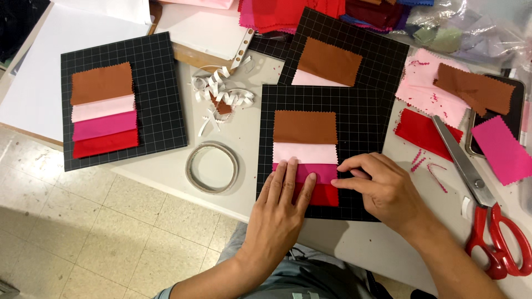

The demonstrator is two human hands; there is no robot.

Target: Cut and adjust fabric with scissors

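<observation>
Head view, looking down on a work table. The left hand [280,205] lies flat, fingers straight and together, pressing on the lower swatches of the black gridded card [366,138] at the table's near edge; it clasps nothing. The right hand [382,185] rests on the same card just to the right, thumb and forefinger drawn together at the right edge of the magenta swatch [324,171], apparently pinching its edge, though the contact itself is partly hidden by the fingers. The card bears four fabric swatches in a column: a brown swatch [305,127] on top, a pale pink swatch [305,153] below it, then the magenta one, and a red swatch [327,195] at the bottom, each overlapping the next. A second gridded card [354,41] lies partly under the first, farther from the person, with a brown and a pale piece on it. A third, finished card [158,99] sits well apart to the left, carrying the same four colours. Between the cards lie a roll of tape [212,167] and a tangle of white backing strips [219,88]. To the right, red-handled scissors [482,210] lie on the table beside loose fabric pieces [443,91] in pink, brown, red and magenta. Stacks of cut fabric [288,14] line the far edge.
</observation>
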